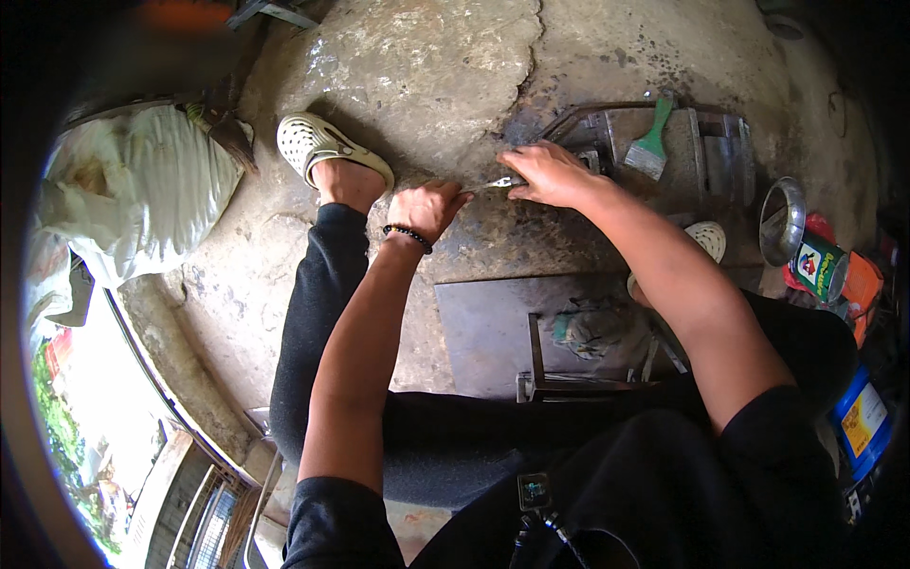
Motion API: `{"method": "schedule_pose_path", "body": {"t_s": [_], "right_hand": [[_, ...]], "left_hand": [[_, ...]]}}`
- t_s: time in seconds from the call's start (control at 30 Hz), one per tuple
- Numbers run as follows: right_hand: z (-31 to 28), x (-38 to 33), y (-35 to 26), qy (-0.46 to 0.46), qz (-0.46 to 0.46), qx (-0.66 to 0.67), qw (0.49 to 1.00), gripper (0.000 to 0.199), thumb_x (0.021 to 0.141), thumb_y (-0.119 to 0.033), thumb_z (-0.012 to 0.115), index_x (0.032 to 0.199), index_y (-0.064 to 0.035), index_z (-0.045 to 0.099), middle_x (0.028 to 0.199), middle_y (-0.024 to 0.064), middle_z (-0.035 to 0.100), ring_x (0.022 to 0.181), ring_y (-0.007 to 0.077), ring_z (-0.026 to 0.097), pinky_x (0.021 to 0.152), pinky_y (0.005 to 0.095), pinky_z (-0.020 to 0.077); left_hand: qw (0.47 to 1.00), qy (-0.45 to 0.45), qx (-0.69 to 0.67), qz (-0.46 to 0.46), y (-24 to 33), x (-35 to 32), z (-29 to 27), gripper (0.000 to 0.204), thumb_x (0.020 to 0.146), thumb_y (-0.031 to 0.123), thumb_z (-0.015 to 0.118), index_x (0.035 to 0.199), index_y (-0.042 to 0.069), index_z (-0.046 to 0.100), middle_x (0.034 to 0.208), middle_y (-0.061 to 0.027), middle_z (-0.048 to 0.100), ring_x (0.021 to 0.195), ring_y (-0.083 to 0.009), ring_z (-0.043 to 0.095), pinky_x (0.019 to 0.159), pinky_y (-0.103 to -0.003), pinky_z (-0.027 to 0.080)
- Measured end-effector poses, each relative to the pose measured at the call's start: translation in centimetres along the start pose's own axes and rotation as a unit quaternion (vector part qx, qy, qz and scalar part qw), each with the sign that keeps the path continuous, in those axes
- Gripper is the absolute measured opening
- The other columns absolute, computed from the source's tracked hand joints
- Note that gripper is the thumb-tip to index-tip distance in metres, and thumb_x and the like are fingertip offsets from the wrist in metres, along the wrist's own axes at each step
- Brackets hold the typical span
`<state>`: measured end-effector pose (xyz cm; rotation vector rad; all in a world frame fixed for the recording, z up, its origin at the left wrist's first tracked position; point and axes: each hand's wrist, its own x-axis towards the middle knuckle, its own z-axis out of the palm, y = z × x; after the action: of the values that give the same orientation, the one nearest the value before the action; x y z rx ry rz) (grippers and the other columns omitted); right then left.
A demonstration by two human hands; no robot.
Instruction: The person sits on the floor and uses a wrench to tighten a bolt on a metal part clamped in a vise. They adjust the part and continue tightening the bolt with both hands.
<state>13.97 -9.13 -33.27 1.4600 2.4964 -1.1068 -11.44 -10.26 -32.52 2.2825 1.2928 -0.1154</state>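
Over the concrete floor, my left hand [425, 211] is closed, thumb and fingertips pinched together, a beaded bracelet at its wrist. What it pinches is too small to make out. To its right, my right hand [552, 174] is closed round a small silvery metal piece [502, 182]. Part of that piece sticks out toward my left fingertips, its other end hidden in my palm. A thin pale line seems to run between the piece and my left hand. Just right of my right hand, a green-handled paintbrush [651, 142] rests on a dark metal frame [706, 156].
A grey metal sheet [483, 327] lies below my hands, a crumpled cloth [590, 330] on it. Off to the right are a steel bowl [781, 223], a green can [821, 267] and a blue container [863, 427]. My clog [327, 152] and a white sack [156, 190] are left.
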Motion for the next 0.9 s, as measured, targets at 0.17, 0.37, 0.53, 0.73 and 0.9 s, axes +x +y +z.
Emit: {"method": "schedule_pose_path", "body": {"t_s": [0.17, 0.37, 0.53, 0.73, 0.9], "right_hand": [[-0.1, -0.5, 0.3, -0.039, -0.032, -0.066, 0.996, 0.058, 0.084, -0.036, 0.075, 0.129, -0.0058, 0.055, 0.116, 0.0179, 0.063, 0.107, 0.0386, 0.063, 0.097, 0.0477, 0.0491], [1.6, 0.3, -3.1, -0.014, 0.044, -0.064, 0.997, 0.055, 0.088, -0.050, 0.069, 0.119, -0.0060, 0.060, 0.111, 0.0199, 0.065, 0.105, 0.0374, 0.065, 0.091, 0.0467, 0.0531], [3.7, 0.8, -3.5, 0.118, 0.100, -0.007, 0.988, 0.048, 0.093, -0.055, 0.058, 0.097, -0.0086, 0.069, 0.093, 0.0181, 0.070, 0.087, 0.0389, 0.069, 0.078, 0.0469, 0.0564], [3.4, 2.2, -2.6, 0.105, 0.115, 0.050, 0.987, 0.044, 0.095, -0.049, 0.057, 0.087, -0.0079, 0.069, 0.082, 0.0179, 0.069, 0.078, 0.0404, 0.069, 0.070, 0.0492, 0.0562], [3.7, 0.8, -2.3, 0.135, 0.053, 0.029, 0.989, 0.038, 0.095, -0.043, 0.059, 0.102, -0.0063, 0.064, 0.087, 0.0213, 0.067, 0.082, 0.0415, 0.068, 0.074, 0.0483, 0.0551]], "left_hand": [[0.998, 0.009, 0.041, -0.049, 1.4, -0.1, 0.4, 0.037, 0.094, 0.051, 0.056, 0.090, 0.016, 0.066, 0.090, -0.0090, 0.070, 0.081, -0.0329, 0.071, 0.067, -0.045, 0.057], [0.996, -0.026, 0.057, -0.064, 1.5, -0.1, 0.8, 0.036, 0.097, 0.050, 0.052, 0.096, 0.016, 0.064, 0.094, -0.0103, 0.070, 0.083, -0.0333, 0.071, 0.068, -0.046, 0.057], [0.998, -0.031, 0.018, -0.051, 1.0, 0.7, 0.1, 0.037, 0.094, 0.051, 0.055, 0.095, 0.017, 0.068, 0.090, -0.0101, 0.071, 0.082, -0.0340, 0.070, 0.069, -0.046, 0.056], [0.994, -0.105, 0.018, -0.031, 0.3, 2.6, -2.8, 0.044, 0.094, 0.057, 0.053, 0.094, 0.018, 0.072, 0.091, -0.0125, 0.072, 0.083, -0.0345, 0.070, 0.073, -0.046, 0.056], [0.998, -0.063, 0.015, -0.017, 0.3, 2.1, -1.5, 0.039, 0.096, 0.050, 0.054, 0.092, 0.014, 0.069, 0.086, -0.0132, 0.071, 0.082, -0.0354, 0.069, 0.070, -0.046, 0.055]]}}
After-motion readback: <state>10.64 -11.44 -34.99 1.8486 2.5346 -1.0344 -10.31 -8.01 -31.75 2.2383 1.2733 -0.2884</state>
